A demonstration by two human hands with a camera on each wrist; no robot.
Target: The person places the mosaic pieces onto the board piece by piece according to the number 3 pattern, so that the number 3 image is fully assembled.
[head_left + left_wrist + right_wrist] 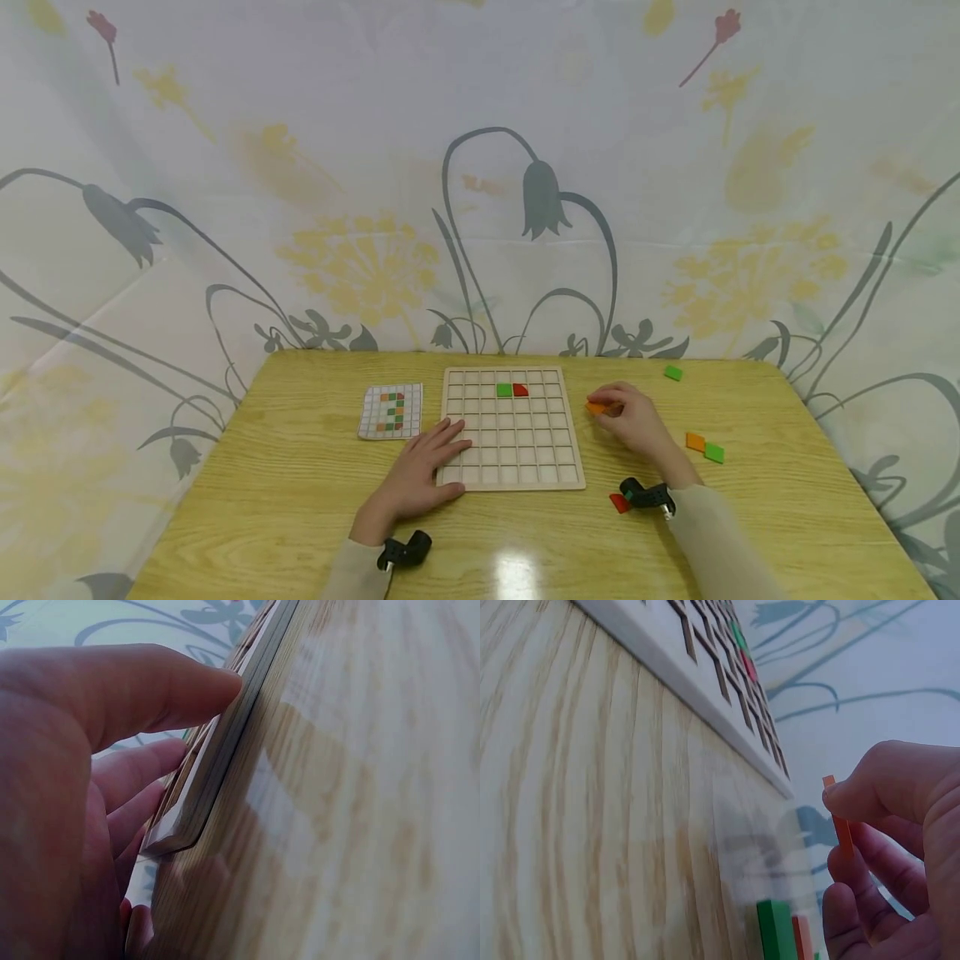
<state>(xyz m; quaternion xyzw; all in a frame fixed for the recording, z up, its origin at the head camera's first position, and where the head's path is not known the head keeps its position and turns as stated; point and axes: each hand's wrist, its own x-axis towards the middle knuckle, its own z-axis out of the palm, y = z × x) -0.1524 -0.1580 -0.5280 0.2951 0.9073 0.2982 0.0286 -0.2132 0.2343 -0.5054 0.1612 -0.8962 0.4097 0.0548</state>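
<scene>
Just right of the wooden grid board (517, 454), my right hand (636, 421) pinches a flat orange tile (843, 829) between thumb and fingers. My left hand (422, 473) rests on the board's lower left side, its fingers spread over the squares. In the left wrist view the thumb (195, 690) lies along the board's near edge. Near the top of the grid, a square green tile (504, 390) sits in one cell. A red tile with a rounded corner (521, 390) fills the cell to its right.
Left of the board lies a printed grid card (367, 421) with a coloured pattern. To the right are a loose orange tile (695, 442) beside a green one (714, 452), and another green tile (673, 373) farther back. A red tile (619, 503) lies by the right wrist.
</scene>
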